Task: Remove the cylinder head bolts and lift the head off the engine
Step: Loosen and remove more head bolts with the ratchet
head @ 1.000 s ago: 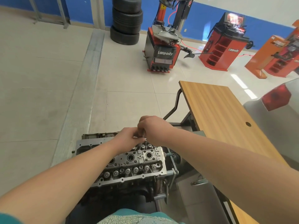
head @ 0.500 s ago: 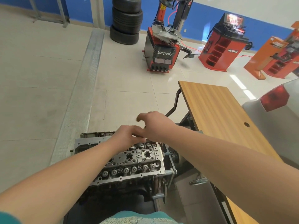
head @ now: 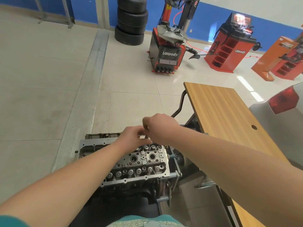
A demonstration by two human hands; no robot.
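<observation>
Head view: both hands over the head's far edge.
Left hand [head: 133, 138]: fingers curled, pinching something small; cannot tell what.
Right hand [head: 159, 126]: fingers curled; contents hidden.
Head [head: 139, 163]: likely heavy, rigid metal; grip both ends.

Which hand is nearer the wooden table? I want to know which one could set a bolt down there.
Right. The right hand is over the far side of the cylinder head, nearest the wooden table; the left hand sits beside it, farther away.
</observation>
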